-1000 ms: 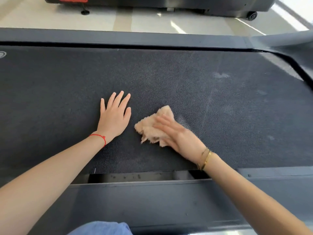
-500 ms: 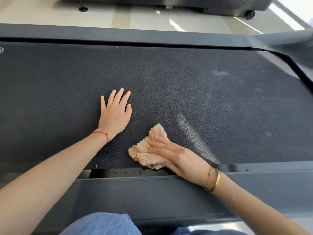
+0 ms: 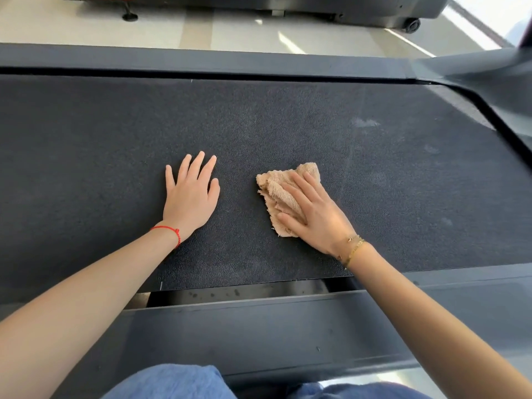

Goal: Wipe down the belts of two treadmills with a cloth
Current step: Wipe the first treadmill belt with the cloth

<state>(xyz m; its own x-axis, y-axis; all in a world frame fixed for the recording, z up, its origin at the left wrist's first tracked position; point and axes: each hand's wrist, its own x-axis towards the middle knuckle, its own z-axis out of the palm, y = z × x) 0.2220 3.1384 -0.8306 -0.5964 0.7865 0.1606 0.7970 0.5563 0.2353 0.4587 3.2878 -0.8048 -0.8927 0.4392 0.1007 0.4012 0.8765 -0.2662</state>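
Head view: right hand (image 3: 313, 214) flat, fingers straight, pressing crumpled beige terry cloth (image 3: 280, 191) mid dark textured treadmill belt (image 3: 115, 133). Left hand (image 3: 190, 194) flat, empty, bracing on belt. Risks: loose belt sliding under braced weight; cloth bunching, skipping pale smudges (image 3: 364, 122) toward far right.

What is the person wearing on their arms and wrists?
Both forearms are bare, with no sleeves showing. The left hand has a thin red string bracelet round its wrist. The right hand has slim gold bracelets at its wrist, one with a small charm. No rings or gloves show.
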